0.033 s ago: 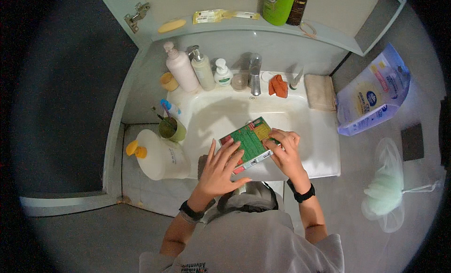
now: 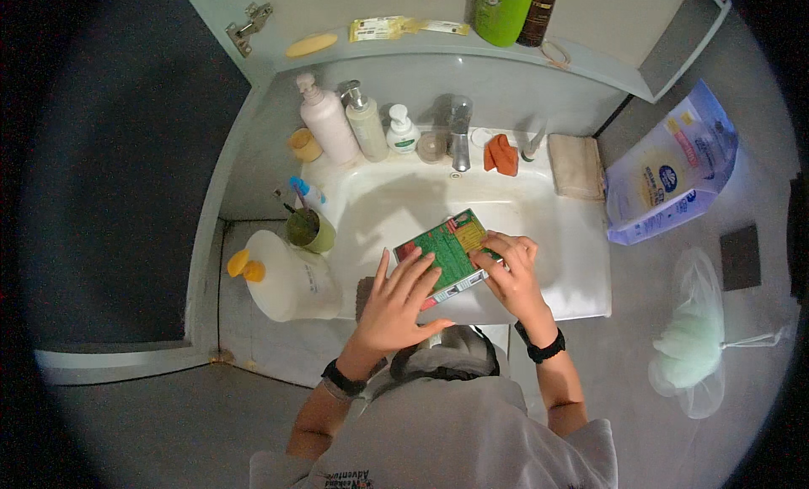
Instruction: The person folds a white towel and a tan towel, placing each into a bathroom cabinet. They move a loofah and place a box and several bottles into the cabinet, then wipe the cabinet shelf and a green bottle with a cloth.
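Observation:
A green cardboard box (image 2: 444,255) with red and yellow patches is tilted above the front of the white sink (image 2: 581,274). My left hand (image 2: 394,302) lies over its left part, fingers spread flat on the printed face and thumb held apart near the front edge. On the box's right end, my right hand (image 2: 516,274) has its fingers bent and closed on the corner. The contents of the box do not show. Beneath the box, the middle of the basin is partly hidden.
Pump bottles (image 2: 329,122) line the sink's back left, beside the faucet (image 2: 459,135). An orange cloth (image 2: 501,154) and folded towel (image 2: 575,166) lie right of it. Left stand a green cup (image 2: 310,232) and large white bottle (image 2: 291,278). A purple pouch (image 2: 670,173) hangs right.

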Demonstrator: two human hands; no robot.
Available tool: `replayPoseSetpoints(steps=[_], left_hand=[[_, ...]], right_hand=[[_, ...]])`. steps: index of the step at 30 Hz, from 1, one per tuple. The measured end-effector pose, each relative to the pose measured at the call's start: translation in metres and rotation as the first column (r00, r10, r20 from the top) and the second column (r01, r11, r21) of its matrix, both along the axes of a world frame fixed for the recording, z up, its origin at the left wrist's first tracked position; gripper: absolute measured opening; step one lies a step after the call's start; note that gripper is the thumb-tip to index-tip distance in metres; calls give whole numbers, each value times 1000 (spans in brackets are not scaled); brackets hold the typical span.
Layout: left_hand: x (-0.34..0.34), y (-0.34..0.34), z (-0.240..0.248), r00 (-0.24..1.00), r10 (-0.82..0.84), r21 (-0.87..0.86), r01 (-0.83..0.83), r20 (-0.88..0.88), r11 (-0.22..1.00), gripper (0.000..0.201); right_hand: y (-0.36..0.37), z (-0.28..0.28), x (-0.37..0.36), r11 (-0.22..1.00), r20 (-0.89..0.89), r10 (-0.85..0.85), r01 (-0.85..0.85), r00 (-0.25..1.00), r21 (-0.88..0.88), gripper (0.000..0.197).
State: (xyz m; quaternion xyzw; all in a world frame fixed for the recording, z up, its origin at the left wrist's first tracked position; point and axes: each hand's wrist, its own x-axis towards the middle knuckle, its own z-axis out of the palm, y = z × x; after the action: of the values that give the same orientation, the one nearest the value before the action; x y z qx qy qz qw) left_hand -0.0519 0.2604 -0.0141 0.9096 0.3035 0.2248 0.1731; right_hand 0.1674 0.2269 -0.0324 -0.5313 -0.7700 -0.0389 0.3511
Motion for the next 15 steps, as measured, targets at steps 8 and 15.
replayPoseSetpoints(steps=[8, 15], left_hand=[[11, 3, -6, 992, 126, 144, -121, -28, 982, 58], [0, 5, -12, 628, 583, -774, 48, 515, 631, 41]], right_hand=[[8, 12, -17, 994, 110, 100, -104, 989, 34, 38], [25, 25, -15, 995, -399, -13, -28, 917, -97, 57]])
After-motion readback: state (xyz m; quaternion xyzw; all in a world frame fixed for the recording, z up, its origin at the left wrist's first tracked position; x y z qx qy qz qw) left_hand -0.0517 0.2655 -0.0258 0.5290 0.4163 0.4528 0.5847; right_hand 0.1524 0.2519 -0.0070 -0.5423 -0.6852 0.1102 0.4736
